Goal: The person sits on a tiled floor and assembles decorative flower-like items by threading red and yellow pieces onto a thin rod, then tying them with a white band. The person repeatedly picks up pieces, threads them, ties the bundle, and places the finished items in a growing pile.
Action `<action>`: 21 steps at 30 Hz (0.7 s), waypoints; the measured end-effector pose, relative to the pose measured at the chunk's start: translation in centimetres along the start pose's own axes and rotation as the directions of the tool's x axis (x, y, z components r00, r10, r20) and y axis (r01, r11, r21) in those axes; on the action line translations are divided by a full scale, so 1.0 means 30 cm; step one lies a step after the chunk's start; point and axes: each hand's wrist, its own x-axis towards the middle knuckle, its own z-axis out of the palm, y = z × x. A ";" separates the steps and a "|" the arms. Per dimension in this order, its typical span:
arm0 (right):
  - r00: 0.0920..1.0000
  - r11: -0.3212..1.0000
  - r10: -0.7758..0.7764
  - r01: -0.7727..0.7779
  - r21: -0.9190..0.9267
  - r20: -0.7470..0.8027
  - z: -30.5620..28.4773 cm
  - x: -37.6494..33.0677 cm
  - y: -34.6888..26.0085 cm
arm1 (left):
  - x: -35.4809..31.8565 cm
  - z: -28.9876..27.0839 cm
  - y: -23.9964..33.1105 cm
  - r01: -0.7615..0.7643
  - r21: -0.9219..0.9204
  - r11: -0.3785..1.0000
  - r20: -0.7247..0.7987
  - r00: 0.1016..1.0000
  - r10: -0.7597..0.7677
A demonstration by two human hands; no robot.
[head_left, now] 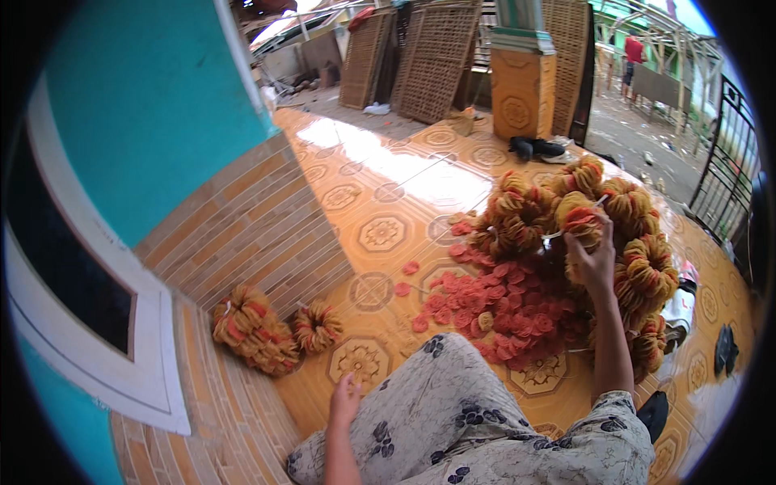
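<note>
A bundle is grasped by the right hand among other bundles on the floor, beside red discs. The left hand is held loosely spread near the leg.

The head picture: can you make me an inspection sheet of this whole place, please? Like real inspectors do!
Surface: orange patterned tile floor, with bright glare toward the back.
Things: loose red discs in a spread-out pile; ring-shaped bundles of brownish and red pieces around its right side; two more bundles at left by the wall.
Clutter: dark footwear-like items near the pillar.
Grips: right grip holds a bundle; left grip holds nothing, near patterned cloth.
Cables: nothing seen.
Surroundings: teal wall, orange pillar, woven panels, metal gate, distant person in red.
</note>
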 end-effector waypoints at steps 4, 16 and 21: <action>0.807 0.810 0.280 -0.489 0.323 0.520 0.562 -0.197 -0.091 | -0.062 0.050 -0.004 0.394 0.162 0.905 0.403 0.810 -0.425; 0.856 0.964 -0.176 0.049 0.263 0.486 0.827 -0.257 -0.339 | -0.050 -0.042 -0.117 0.328 0.297 0.897 0.293 0.862 -0.412; 0.983 0.449 0.168 -0.144 -0.882 -0.075 0.017 -0.011 0.069 | -0.034 -0.048 -0.069 0.289 0.296 0.910 0.239 0.900 -0.363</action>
